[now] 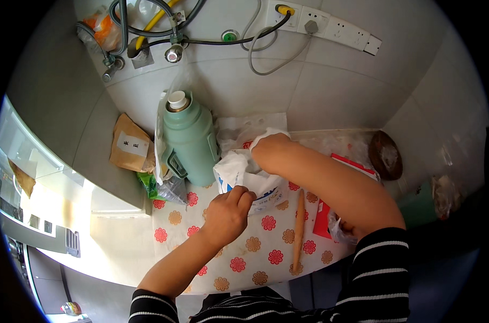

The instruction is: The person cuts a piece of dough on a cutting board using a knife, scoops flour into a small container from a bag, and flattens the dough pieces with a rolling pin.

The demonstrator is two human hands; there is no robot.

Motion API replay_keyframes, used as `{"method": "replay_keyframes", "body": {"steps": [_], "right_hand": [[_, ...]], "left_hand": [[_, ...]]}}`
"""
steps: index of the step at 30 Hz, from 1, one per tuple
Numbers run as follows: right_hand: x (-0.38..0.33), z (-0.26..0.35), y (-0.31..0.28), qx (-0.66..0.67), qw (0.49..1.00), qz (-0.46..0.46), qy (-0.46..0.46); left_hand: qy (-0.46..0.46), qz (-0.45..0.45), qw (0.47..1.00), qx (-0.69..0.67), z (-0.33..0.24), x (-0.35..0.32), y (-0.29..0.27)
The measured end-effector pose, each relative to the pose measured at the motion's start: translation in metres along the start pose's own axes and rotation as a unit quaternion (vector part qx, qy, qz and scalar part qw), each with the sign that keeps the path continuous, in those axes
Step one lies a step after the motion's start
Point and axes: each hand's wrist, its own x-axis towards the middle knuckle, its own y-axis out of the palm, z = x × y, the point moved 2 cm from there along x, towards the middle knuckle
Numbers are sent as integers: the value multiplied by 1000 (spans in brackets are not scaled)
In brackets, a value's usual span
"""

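A white bag with blue print point(231, 171) stands on the flower-patterned tablecloth point(244, 258), its mouth spread. At its near edge, my left hand point(232, 211) is closed, the fingers pinching the rim. My right hand point(270, 153) bends down over the far side of the bag. White material shows behind its wrist, and its fingers are hidden, so what it holds cannot be made out. Just left of the bag stands a pale green thermos flask point(193, 142) with a white stopper. A wooden rolling pin point(299, 231) lies to the right.
At the left wall are a brown paper packet point(130, 144) and a green bag point(147, 184). A red box point(322, 219) lies partly under my right forearm. A dark brown oval object point(385, 155) leans in the back right corner. Taps point(173, 53), hoses and a socket strip point(330, 28) line the wall.
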Motion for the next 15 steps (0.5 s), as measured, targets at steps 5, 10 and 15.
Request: {"method": "replay_keyframes", "body": {"steps": [5, 10, 15], "right_hand": [[-4, -4, 8, -40, 984, -170, 26], [-5, -26, -14, 9, 988, -127, 90], [-18, -62, -11, 79, 940, -218, 251]], "left_hand": [[1, 13, 1000, 5, -11, -5, -7], [2, 18, 1000, 5, -15, -14, -9], [8, 7, 1000, -18, -24, -9, -18]]}}
